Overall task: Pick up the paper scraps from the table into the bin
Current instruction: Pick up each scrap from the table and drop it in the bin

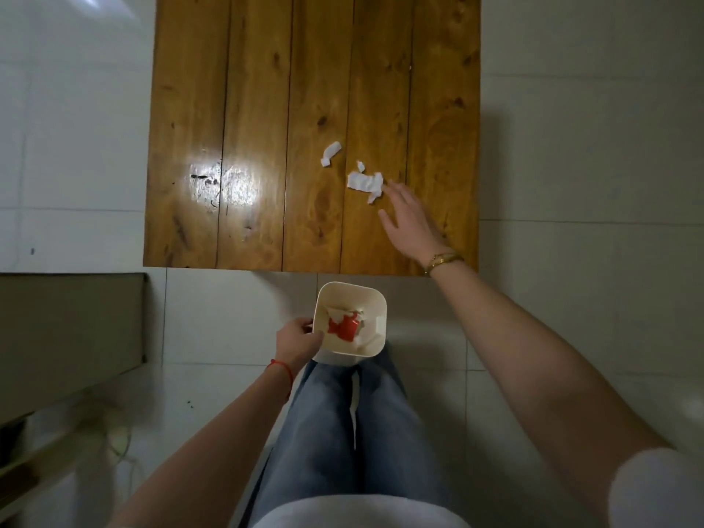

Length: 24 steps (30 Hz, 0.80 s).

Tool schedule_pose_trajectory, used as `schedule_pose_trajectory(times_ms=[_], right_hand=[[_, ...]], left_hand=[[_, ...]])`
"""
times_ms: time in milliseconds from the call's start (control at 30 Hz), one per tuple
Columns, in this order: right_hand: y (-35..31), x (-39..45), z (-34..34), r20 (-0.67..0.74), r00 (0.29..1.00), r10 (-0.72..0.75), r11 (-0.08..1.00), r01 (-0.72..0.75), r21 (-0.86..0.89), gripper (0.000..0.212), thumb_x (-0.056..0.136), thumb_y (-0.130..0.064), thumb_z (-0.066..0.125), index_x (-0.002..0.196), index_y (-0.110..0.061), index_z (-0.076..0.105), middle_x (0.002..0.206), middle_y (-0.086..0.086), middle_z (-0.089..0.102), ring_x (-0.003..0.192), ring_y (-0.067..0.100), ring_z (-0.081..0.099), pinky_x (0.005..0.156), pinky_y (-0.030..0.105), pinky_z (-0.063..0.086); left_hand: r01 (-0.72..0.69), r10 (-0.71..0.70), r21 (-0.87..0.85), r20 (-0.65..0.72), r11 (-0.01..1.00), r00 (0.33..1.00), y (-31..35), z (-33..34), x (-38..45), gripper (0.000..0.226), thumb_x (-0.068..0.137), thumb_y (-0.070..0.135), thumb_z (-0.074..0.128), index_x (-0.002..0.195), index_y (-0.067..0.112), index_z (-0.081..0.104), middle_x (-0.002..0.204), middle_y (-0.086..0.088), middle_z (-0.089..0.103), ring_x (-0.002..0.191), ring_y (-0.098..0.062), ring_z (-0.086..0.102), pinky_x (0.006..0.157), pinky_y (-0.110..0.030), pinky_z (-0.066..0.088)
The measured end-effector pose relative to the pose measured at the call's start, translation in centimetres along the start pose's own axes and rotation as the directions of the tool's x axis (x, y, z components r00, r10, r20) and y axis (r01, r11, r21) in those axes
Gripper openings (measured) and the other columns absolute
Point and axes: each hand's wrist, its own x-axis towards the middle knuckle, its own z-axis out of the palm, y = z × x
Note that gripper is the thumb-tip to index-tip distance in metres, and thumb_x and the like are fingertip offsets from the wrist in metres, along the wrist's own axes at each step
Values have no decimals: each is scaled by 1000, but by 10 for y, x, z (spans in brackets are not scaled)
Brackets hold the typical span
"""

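Two white paper scraps lie on the wooden table: a larger torn scrap and a smaller strip up and to its left. My right hand reaches over the table with fingers spread, its fingertips just right of the larger scrap, holding nothing. A cream square bin rests on my knees below the table's near edge. It holds red and white paper pieces. My left hand grips the bin's left rim.
White floor tiles surround the table. A grey-brown box-like surface stands at the left beside my legs. A bright light glare sits on the table's left planks. My jeans fill the lower middle.
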Motion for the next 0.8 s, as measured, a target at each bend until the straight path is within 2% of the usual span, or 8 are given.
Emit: schedule_pose_trajectory(times_ms=[133, 233, 333, 500, 667, 800], right_hand=[[8, 44, 17, 41, 996, -76, 994, 79, -78, 53, 100, -26, 40, 149, -14, 23, 159, 6, 17, 147, 22, 12, 118, 38, 16], [15, 73, 32, 70, 990, -122, 985, 129, -114, 57, 100, -25, 41, 151, -16, 17, 161, 4, 10, 147, 22, 9, 117, 37, 13], [21, 93, 48, 129, 984, -123, 975, 144, -169, 59, 101, -26, 38, 152, -16, 11, 162, 3, 2, 148, 20, 2, 117, 34, 8], [29, 81, 68, 138, 971, -196, 957, 220, -188, 59, 101, -27, 35, 152, -15, 10, 162, 0, 4, 148, 17, -2, 119, 34, 2], [29, 0, 100, 328, 895, -302, 900, 381, -213, 61, 100, -36, 28, 152, -19, 3, 161, -2, -2, 146, 12, -8, 121, 36, 1], [23, -70, 125, 522, 756, -394, 862, 501, -76, 58, 101, -40, 23, 152, -22, 4, 161, -3, 0, 147, 9, -8, 121, 36, 4]], left_hand=[[21, -21, 8, 1, 1000, 1000, -13, 13, 28, 33, 79, 16, 55, 109, 12, 69, 101, -10, 72, 88, -22, 64, 85, -31, 53], [23, -23, -9, -11, 1000, 1000, -21, 22, 51, 34, 79, 15, 55, 111, 11, 67, 104, -9, 72, 84, -18, 61, 80, -26, 50], [22, -23, -36, -27, 999, 999, -26, 28, 69, 34, 80, 14, 56, 113, 10, 66, 108, -11, 71, 85, -16, 59, 84, -28, 51], [16, -18, -67, -25, 998, 1000, -29, 32, 82, 39, 82, 13, 56, 120, 9, 62, 116, -10, 68, 88, -14, 57, 81, -23, 47], [25, -27, -88, -16, 996, 999, -27, 30, 82, 40, 82, 14, 57, 122, 8, 60, 118, -12, 66, 97, -20, 61, 85, -26, 48], [7, -10, -99, -34, 995, 999, -25, 28, 79, 40, 82, 14, 57, 121, 7, 61, 115, -13, 68, 94, -20, 63, 85, -26, 47]])
